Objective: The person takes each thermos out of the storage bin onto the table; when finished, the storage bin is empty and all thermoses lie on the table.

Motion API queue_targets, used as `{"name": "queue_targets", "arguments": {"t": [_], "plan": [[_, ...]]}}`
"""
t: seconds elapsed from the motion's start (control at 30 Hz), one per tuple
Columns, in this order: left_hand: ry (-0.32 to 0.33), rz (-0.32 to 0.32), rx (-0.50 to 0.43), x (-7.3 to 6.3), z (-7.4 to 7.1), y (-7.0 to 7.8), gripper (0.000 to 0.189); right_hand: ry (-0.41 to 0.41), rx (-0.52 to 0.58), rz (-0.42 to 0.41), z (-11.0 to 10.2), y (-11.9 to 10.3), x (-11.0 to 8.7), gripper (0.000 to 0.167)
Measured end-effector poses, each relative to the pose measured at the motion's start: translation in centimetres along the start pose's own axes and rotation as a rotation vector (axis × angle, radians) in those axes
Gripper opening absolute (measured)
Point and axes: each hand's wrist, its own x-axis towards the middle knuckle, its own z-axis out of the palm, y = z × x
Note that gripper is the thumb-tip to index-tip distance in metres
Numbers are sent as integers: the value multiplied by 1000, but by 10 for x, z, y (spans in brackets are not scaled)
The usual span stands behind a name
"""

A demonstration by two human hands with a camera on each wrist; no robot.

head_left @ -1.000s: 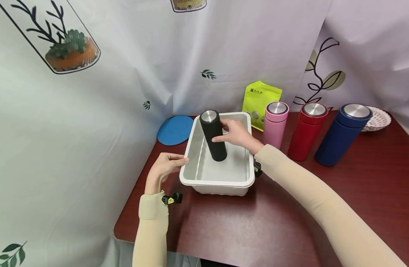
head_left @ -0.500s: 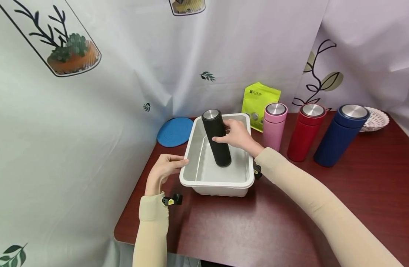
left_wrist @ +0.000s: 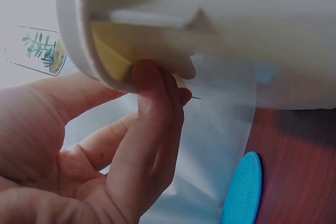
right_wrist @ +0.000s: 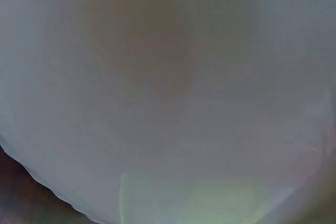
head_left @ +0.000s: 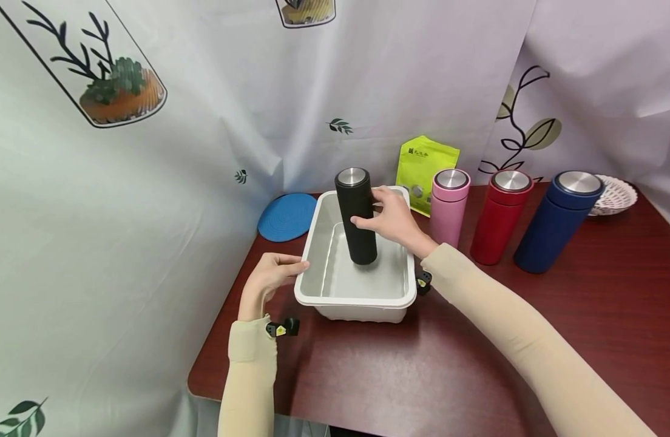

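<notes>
In the head view, my right hand (head_left: 392, 215) grips a black thermos bottle (head_left: 358, 227) with a steel-topped lid, thumb on its near side and fingers behind. The bottle stands nearly upright, lower end inside a white plastic basin (head_left: 357, 301); its base is over the basin floor. My left hand (head_left: 269, 276) pinches the basin's left rim, thumb above. The left wrist view shows the left hand's fingers (left_wrist: 152, 90) curled at the basin's rim (left_wrist: 71, 24). The basin's blurred wall (right_wrist: 157, 129) fills most of the right wrist view, hiding the right hand there.
Pink (head_left: 448, 209), red (head_left: 499, 218) and blue (head_left: 556, 221) thermos bottles stand in a row right of the basin. Behind them are a lime-green pouch (head_left: 425, 167) and a white woven basket (head_left: 619, 194). A round blue mat (head_left: 287, 217) lies at the back left against the curtain.
The black thermos bottle first shifted forward and right inside the basin, then tilted more upright and rose slightly with my right hand. My left hand stays on the rim.
</notes>
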Motion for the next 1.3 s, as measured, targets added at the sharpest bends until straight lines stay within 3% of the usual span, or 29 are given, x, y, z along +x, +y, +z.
{"name": "queue_targets", "arguments": {"t": [0.37, 0.6, 1.3], "plan": [[1, -11, -22, 1, 0, -4, 44, 61, 77, -41, -10, -14, -8, 55], [8, -23, -33, 1, -1, -2, 42, 137, 157, -140, -18, -31, -17, 50], [1, -18, -26, 3, -4, 0, 42, 210, 199, -283, -41, -54, -46, 51]]}}
